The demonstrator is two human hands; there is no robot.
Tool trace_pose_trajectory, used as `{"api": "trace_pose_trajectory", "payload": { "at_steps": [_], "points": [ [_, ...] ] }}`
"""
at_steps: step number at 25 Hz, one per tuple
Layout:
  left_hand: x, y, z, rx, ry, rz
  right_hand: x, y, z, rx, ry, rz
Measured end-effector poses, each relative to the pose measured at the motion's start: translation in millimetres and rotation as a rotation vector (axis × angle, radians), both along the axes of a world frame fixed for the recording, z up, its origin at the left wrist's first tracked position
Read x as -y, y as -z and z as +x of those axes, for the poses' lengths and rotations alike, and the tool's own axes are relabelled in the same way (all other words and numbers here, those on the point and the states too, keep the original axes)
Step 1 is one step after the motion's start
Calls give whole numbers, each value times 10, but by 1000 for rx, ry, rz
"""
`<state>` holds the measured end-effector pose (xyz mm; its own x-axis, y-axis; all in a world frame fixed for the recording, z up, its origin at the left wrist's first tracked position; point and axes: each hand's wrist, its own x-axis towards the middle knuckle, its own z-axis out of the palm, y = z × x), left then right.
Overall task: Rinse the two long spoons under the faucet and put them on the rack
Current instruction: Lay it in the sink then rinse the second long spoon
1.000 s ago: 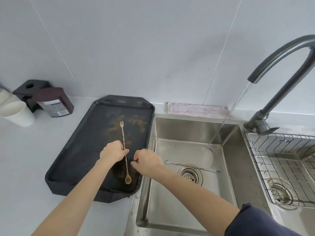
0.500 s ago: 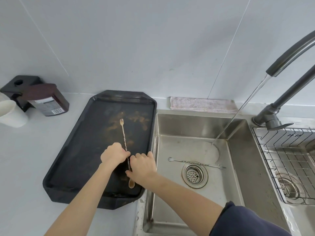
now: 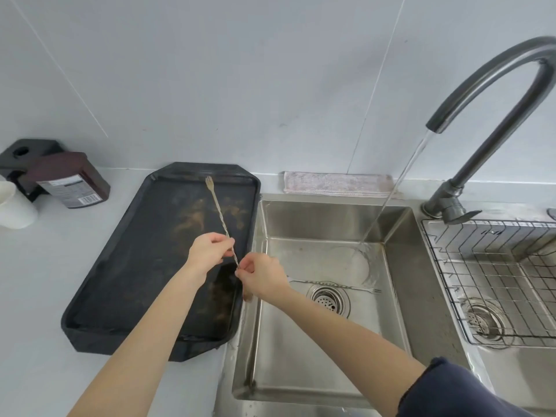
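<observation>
Here both the left hand (image 3: 207,251) and right hand (image 3: 261,275) pinch the gold spoon (image 3: 217,207), fork end pointing away.

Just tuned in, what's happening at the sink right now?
A person holds one long gold spoon in both hands, the left hand and right hand pinching its twisted stem above the dirty black tray. The faucet is running into the sink, where a second, silver spoon lies by the drain. Neither spoon is under the stream yet, and the rack on the right holds none.
</observation>
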<state>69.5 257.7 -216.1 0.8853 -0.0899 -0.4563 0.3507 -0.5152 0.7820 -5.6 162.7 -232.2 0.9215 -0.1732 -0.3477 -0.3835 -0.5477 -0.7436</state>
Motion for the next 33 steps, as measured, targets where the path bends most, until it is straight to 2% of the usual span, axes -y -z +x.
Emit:
{"api": "trace_pose_trajectory", "payload": {
  "at_steps": [7,16,20,26,29,33],
  "points": [
    [680,-180,-301,65,53,-230,623,1,-490,9,204,82],
    [1840,-364,-794,21,261,-352,1510,86,-1162,35,397,86],
    [2230,-493,-806,45,288,-403,1825,74,-1303,47,420,83],
    [2573,-674,-649,186,232,-462,2034,137,-1351,38,407,63],
    [2633,-677,-630,155,182,-491,2078,154,-1344,31,399,74],
    [2596,-495,-821,29,215,-469,2136,152,-1323,39,414,104]
  ]
}}
